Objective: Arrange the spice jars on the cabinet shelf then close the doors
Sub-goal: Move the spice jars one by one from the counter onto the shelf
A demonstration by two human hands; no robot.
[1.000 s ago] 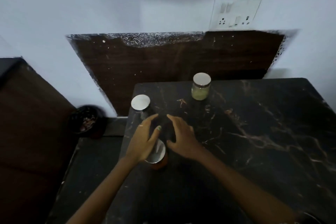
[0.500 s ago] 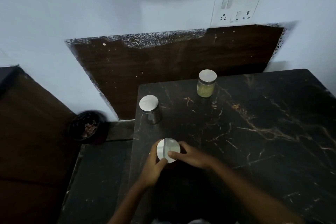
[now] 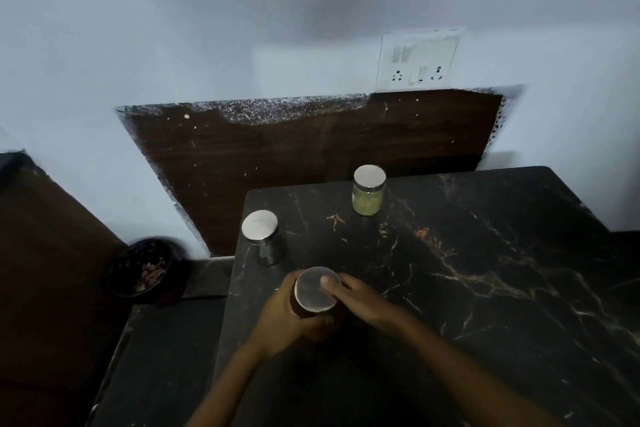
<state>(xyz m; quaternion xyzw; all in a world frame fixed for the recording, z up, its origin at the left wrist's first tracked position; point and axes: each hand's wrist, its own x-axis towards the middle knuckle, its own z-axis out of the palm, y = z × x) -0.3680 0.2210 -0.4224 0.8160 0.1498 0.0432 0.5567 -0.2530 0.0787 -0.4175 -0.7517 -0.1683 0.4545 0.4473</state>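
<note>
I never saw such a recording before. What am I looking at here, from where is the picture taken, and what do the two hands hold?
No machine here: a person wears a camera on the head, looking forward and down at their own arms. The left hand and right hand both grip one jar with a metal lid, near the front left of a dark marble table. Two more jars stand free behind it: a dark jar at the left edge, and a green jar further back. A white socket plate is on the wall.
</note>
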